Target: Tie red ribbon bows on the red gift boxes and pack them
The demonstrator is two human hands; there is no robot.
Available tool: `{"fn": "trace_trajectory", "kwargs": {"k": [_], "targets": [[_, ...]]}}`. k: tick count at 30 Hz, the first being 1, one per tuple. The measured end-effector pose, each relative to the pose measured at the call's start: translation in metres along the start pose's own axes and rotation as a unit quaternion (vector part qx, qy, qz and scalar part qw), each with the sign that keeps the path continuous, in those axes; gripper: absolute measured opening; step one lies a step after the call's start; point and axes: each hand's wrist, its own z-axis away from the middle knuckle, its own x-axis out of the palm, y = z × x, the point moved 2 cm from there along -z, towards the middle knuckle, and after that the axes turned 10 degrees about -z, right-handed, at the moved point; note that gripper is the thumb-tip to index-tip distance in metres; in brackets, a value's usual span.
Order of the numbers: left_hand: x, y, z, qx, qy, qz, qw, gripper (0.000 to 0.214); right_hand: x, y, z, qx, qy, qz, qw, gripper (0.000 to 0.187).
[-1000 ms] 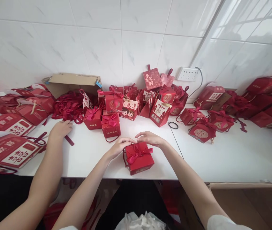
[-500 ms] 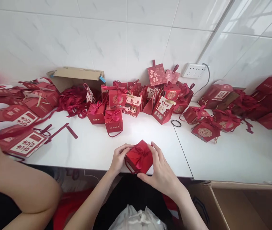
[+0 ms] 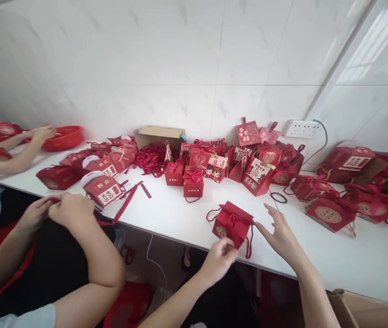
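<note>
A red gift box with a ribbon bow and rope handles stands near the table's front edge. My left hand is at its lower front, fingers curled by the bow's ribbon tails; what they pinch, if anything, is hidden. My right hand is open to the right of the box, its thumb close to the box's right corner and the fingers apart. Behind the box stand several other red gift boxes, one with a bow and one with a printed cream front.
A co-worker's hands work at the left, and another person's hand is by a red basin. Loose ribbons lie before a cardboard box. Boxes with bows stand right. A power strip is on the wall.
My view has swung left. The gift box, held between both hands before, now stands on the table turned. My right hand has come off it; my left has moved to its lower front.
</note>
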Motion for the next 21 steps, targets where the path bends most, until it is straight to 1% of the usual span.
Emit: {"fn": "trace_trajectory", "kwargs": {"k": [1, 2, 3, 4, 5, 6, 7, 8, 9, 10, 11, 13, 15, 17, 21], "targets": [[0.001, 0.003, 0.007, 0.006, -0.069, -0.045, 0.997, 0.011, 0.002, -0.002, 0.005, 0.015, 0.028, -0.012, 0.999, 0.064], [0.0, 0.006, 0.013, 0.017, -0.128, -0.092, 0.987, 0.012, 0.004, -0.005, 0.011, 0.031, 0.046, -0.029, 0.998, 0.066], [-0.003, 0.009, 0.018, 0.034, -0.166, -0.132, 0.977, 0.013, 0.008, -0.007, 0.018, 0.046, 0.052, -0.049, 0.996, 0.069], [-0.009, 0.013, 0.021, 0.059, -0.173, -0.164, 0.969, 0.014, 0.012, -0.01, 0.024, 0.055, 0.05, -0.071, 0.995, 0.072], [-0.016, 0.017, 0.022, 0.09, -0.149, -0.19, 0.966, 0.016, 0.016, -0.012, 0.03, 0.058, 0.049, -0.093, 0.993, 0.073], [-0.026, 0.021, 0.02, 0.127, -0.088, -0.22, 0.963, 0.017, 0.021, -0.012, 0.034, 0.055, 0.053, -0.114, 0.991, 0.072], [-0.036, 0.023, 0.016, 0.164, -0.001, -0.25, 0.954, 0.019, 0.025, -0.01, 0.037, 0.048, 0.069, -0.134, 0.987, 0.07], [-0.047, 0.024, 0.01, 0.196, 0.091, -0.281, 0.935, 0.019, 0.029, -0.006, 0.039, 0.045, 0.095, -0.15, 0.983, 0.068], [-0.057, 0.023, 0.003, 0.219, 0.191, -0.32, 0.902, 0.02, 0.032, -0.001, 0.039, 0.052, 0.124, -0.16, 0.978, 0.065], [-0.066, 0.019, -0.005, 0.223, 0.251, -0.337, 0.88, 0.019, 0.035, 0.006, 0.038, 0.067, 0.152, -0.165, 0.972, 0.064], [-0.072, 0.014, -0.015, 0.224, 0.285, -0.347, 0.865, 0.019, 0.038, 0.012, 0.036, 0.086, 0.175, -0.166, 0.967, 0.063], [-0.08, 0.001, -0.031, 0.226, 0.311, -0.365, 0.848, 0.014, 0.041, 0.023, 0.032, 0.118, 0.201, -0.161, 0.959, 0.059], [-0.081, -0.01, -0.041, 0.237, 0.316, -0.381, 0.836, 0.013, 0.041, 0.028, 0.029, 0.119, 0.213, -0.155, 0.957, 0.054], [-0.079, -0.016, -0.043, 0.264, 0.301, -0.394, 0.827, 0.012, 0.041, 0.028, 0.027, 0.102, 0.22, -0.148, 0.959, 0.05], [-0.075, -0.014, -0.034, 0.337, 0.245, -0.405, 0.814, 0.011, 0.043, 0.024, 0.024, 0.07, 0.218, -0.136, 0.964, 0.043]]}}
